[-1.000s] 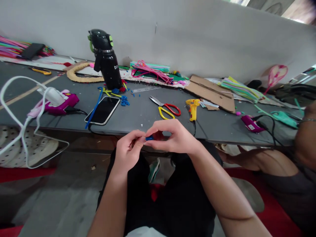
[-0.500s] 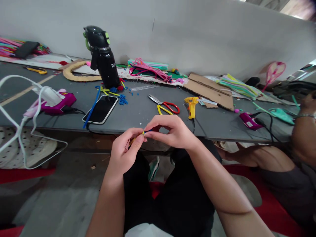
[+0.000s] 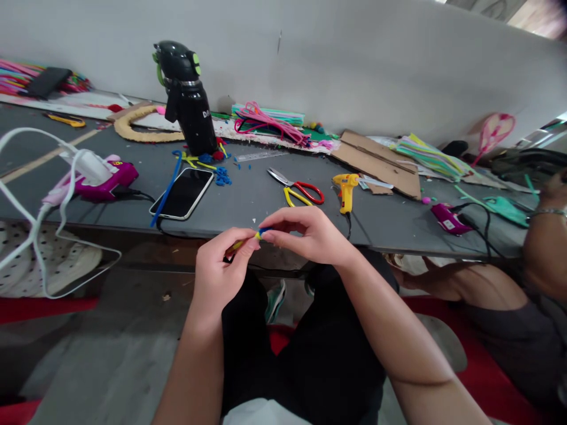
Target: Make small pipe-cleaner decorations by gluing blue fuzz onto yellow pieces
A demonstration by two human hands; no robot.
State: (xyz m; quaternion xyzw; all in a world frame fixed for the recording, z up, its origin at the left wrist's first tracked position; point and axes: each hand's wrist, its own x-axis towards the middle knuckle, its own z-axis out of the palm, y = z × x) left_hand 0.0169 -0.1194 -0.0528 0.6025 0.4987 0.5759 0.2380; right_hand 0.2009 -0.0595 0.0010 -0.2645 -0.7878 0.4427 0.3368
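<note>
Pointing rightward, aslant (blue end foremost): slim yellow-and-blue piece (image 3: 257, 235).

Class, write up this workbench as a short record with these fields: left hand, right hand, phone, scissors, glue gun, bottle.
Left hand: pinching a yellow strip
Right hand: pinching a small blue piece at the yellow strip's end
Phone: lying flat, screen dark, blue strip across its left side
Scissors: lying on the table, one handle red, one yellow
Glue gun: yellow, right of the scissors
Bottle: black, upright, behind the phone
</note>
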